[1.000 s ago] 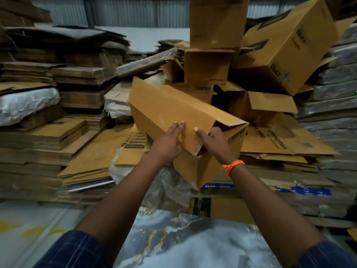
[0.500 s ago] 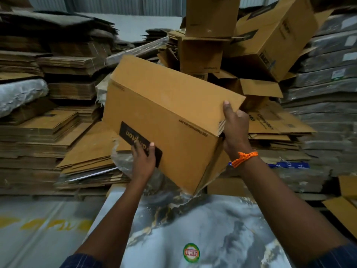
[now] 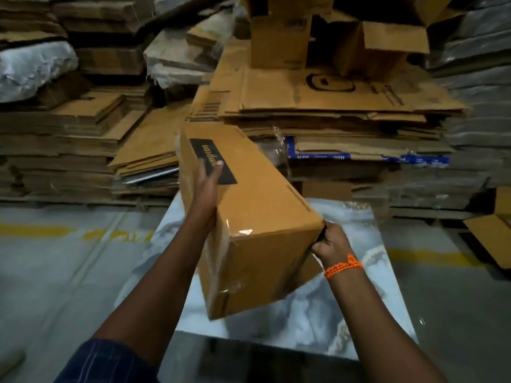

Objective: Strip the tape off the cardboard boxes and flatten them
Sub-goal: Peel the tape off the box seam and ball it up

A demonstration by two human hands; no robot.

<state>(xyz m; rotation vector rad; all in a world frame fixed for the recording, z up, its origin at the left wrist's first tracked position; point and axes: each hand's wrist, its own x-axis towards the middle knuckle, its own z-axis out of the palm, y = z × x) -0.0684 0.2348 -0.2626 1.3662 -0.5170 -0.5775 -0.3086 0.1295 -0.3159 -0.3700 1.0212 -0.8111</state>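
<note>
Stacks of flattened cardboard (image 3: 331, 106) fill the warehouse wall ahead of you, with plastic-wrapped bundles (image 3: 30, 67) off to the left and a yellow line (image 3: 36, 230) painted across the grey floor. Just below your arms sits a table (image 3: 318, 313) with a marbled grey-white top. You hold the cardboard box (image 3: 262, 217) tilted in the air above that table, long axis running away from you, near end lower. Your left hand (image 3: 208, 178) wraps over the box's upper left edge, fingers lying across the black printed label (image 3: 213, 161). Your right hand (image 3: 329, 241), with an orange bracelet (image 3: 343, 268) at the wrist, is curled tight round the near right corner of the box. Clear tape (image 3: 240, 232) glints along the seam of the near end and runs down that face, so the box is sealed and in full shape. A loose cardboard piece (image 3: 492, 239) lies on the floor at the right.
</note>
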